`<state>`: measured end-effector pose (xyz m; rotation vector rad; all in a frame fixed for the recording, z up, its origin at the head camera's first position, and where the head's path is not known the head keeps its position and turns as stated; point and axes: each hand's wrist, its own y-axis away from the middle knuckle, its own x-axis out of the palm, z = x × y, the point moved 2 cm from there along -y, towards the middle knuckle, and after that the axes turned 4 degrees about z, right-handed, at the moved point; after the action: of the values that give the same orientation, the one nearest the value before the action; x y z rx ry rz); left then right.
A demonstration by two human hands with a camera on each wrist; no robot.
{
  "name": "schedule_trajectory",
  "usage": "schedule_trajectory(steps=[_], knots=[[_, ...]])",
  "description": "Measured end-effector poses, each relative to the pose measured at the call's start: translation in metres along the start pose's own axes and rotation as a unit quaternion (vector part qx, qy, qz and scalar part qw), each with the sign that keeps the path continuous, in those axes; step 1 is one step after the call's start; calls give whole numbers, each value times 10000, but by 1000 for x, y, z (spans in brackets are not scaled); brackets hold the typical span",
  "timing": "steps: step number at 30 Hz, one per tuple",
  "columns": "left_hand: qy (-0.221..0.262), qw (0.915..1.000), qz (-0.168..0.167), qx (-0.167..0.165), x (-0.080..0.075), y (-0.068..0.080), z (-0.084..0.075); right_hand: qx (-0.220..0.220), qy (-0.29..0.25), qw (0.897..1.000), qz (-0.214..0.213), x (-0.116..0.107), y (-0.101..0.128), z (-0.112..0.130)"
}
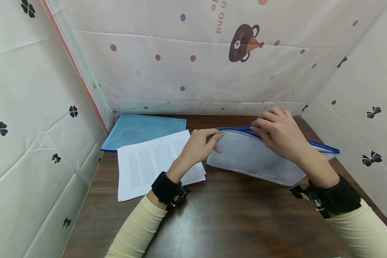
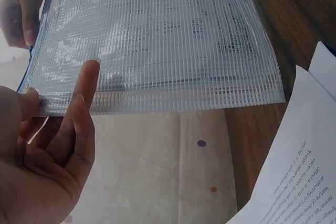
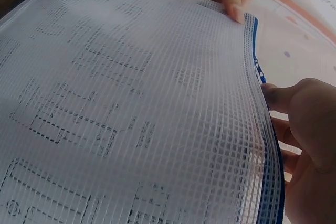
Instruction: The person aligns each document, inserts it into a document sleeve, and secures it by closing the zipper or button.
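A translucent mesh zipper pouch [image 1: 258,154] with a blue zipper [image 1: 324,146] along its upper edge is held tilted over the right part of the table. Printed sheets show through its mesh in both wrist views. My left hand [image 1: 198,145] pinches the pouch's upper left corner between thumb and fingers; in the left wrist view, one finger lies along the mesh. On the zipper edge, right of that corner, my right hand [image 1: 278,134] pinches at the blue zipper pull [image 3: 260,72]. To the right of this hand the zipper's two edges stand apart.
Loose printed sheets [image 1: 148,161] lie on the left of the brown wooden table [image 1: 219,222]. They overlap a light blue pouch [image 1: 148,125] at the back left. Patterned white cloth walls [image 1: 180,71] enclose the table at the back, left and right.
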<state>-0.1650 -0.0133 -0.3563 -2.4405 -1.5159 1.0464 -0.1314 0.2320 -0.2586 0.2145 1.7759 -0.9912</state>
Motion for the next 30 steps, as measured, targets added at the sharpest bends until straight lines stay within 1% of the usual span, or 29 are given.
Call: schedule_trajectory(steps=[6,11,19,26,30], knots=[[67,10000,33,-50,-1,1,0,22,-36,10000,14,-1,2,0],[92,9999,54,-26,-1,1,-1,0,-126,9999,11,-2,3,-1],[59,9999,75,-68,-1,0,1,6,-132,9998,-141,-7,11,-5],[114,9999,103,-46,-1,-1,0,109,-81,9999,82,-7,15,-6],[117,9999,95,-61,-1,0,0,121,-79,9998,97,-7,17,-8]])
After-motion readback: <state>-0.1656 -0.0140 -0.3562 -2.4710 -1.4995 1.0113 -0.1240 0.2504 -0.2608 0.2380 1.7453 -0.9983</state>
